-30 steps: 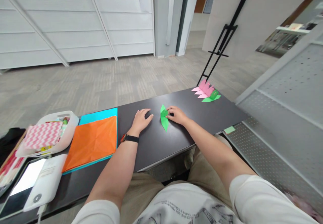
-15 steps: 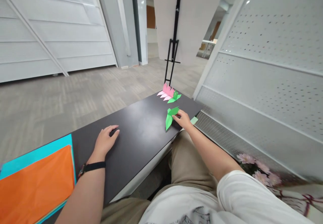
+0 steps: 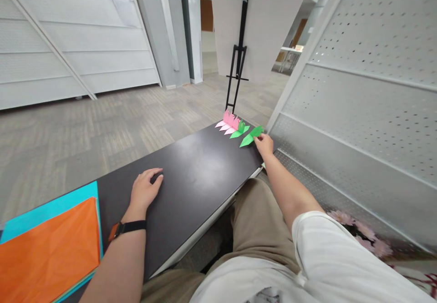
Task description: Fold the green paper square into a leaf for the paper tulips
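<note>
My right hand (image 3: 264,145) reaches to the far right end of the dark table (image 3: 198,175) and pinches a folded green paper leaf (image 3: 251,136). The leaf lies just right of a row of folded pink paper petals (image 3: 228,122) with another green leaf (image 3: 239,130) at its near end. My left hand (image 3: 145,191) rests flat on the table top, fingers slightly apart, holding nothing. A black watch sits on that wrist.
A stack of orange paper (image 3: 48,253) on cyan paper (image 3: 51,205) lies at the table's left. A black easel stand (image 3: 237,62) rises behind the table's far end. A perforated white panel (image 3: 358,112) runs along the right. Pink flowers (image 3: 362,239) lie low right.
My right hand has carried the green leaf further along the table, up beside the pink petals. The left hand stays flat in place.
</note>
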A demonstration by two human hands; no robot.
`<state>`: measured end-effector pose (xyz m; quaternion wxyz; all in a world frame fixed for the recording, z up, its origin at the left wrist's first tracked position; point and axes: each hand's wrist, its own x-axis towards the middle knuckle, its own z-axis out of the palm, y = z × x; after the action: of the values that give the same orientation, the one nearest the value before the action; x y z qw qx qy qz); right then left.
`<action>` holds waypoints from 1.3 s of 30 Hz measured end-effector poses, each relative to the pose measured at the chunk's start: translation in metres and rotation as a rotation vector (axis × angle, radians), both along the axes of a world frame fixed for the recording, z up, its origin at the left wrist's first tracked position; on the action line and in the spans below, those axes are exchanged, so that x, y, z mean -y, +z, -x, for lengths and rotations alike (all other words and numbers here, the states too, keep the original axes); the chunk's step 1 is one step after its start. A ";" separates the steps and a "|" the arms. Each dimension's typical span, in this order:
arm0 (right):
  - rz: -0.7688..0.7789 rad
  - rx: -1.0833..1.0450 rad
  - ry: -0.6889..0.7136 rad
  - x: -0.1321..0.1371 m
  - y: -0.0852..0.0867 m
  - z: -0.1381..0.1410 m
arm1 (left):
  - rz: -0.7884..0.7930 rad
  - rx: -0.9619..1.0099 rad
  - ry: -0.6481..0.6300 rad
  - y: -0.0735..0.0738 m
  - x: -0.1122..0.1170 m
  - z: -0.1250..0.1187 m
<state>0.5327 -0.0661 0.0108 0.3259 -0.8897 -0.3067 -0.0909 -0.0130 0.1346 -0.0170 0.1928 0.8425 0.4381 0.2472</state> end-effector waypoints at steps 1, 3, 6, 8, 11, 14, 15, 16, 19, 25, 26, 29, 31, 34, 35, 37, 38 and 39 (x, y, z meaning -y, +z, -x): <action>0.025 0.000 -0.014 -0.007 -0.003 -0.003 | 0.004 0.003 0.002 0.001 0.000 0.000; 0.070 0.000 -0.029 -0.018 -0.008 -0.009 | 0.014 0.009 0.007 0.002 0.000 0.000; 0.121 0.008 -0.036 -0.030 -0.014 -0.017 | 0.027 0.023 0.017 0.003 -0.001 0.000; 0.145 0.017 -0.033 -0.035 -0.017 -0.022 | 0.027 0.033 0.025 0.003 -0.002 0.000; 0.169 0.031 -0.020 -0.038 -0.020 -0.028 | 0.023 0.036 0.033 0.003 -0.004 0.000; 0.181 0.039 -0.008 -0.039 -0.023 -0.032 | 0.016 0.025 0.031 0.004 -0.004 -0.001; 0.183 0.041 -0.005 -0.040 -0.024 -0.033 | 0.017 0.019 0.032 0.005 -0.004 -0.002; 0.184 0.043 -0.003 -0.040 -0.025 -0.033 | 0.020 0.014 0.033 0.006 -0.003 -0.002; 0.186 0.050 -0.001 -0.042 -0.027 -0.035 | 0.025 0.003 0.036 0.009 -0.001 -0.003; 0.196 0.061 -0.003 -0.044 -0.027 -0.036 | -0.007 0.010 0.017 0.008 -0.001 -0.003; 0.197 0.060 -0.004 -0.045 -0.027 -0.036 | -0.010 0.008 0.019 0.008 -0.001 -0.003; 0.195 0.058 -0.004 -0.045 -0.026 -0.036 | -0.011 0.002 0.020 0.007 -0.002 -0.003; 0.194 0.056 0.000 -0.045 -0.026 -0.036 | -0.007 -0.009 0.024 0.006 -0.002 -0.003; 0.196 0.052 0.004 -0.045 -0.026 -0.036 | 0.004 -0.023 0.039 0.007 -0.001 -0.004; 0.197 0.051 0.005 -0.045 -0.026 -0.036 | 0.006 -0.025 0.040 0.007 -0.001 -0.004; 0.195 0.051 0.003 -0.045 -0.026 -0.035 | 0.004 -0.026 0.028 0.008 0.001 -0.005; 0.191 0.052 0.001 -0.044 -0.026 -0.035 | 0.001 -0.025 0.017 0.008 0.001 -0.005; 0.187 0.053 0.000 -0.044 -0.026 -0.034 | -0.003 -0.023 0.006 0.009 0.002 -0.005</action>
<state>0.5672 -0.0224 -0.0155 0.2330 -0.9136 -0.3223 -0.0853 -0.0078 0.1326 -0.0083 0.1859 0.8443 0.4425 0.2385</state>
